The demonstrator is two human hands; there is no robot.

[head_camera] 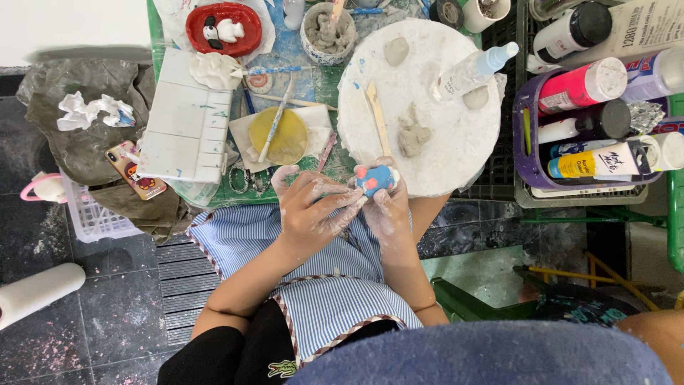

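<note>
Two clay-smeared hands: left hand (pixel 308 210), right hand (pixel 388 210). One blue figure (pixel 375 179) between them; three grey clay lumps (pixel 413 133) beyond, on one white round board (pixel 456 153).

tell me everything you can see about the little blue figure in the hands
The small blue figure looks like painted clay, rounded, with pink-red patches and a whitish spot. It is held at the near edge of the round white board, pinched between the clay-smeared left hand and right hand. Finer detail is too small to tell.

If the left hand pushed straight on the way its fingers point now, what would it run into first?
The left hand points right, its fingertips already at the small blue painted figure held in the right hand. It would press that figure first, then probably the right hand's fingers behind it.
</note>
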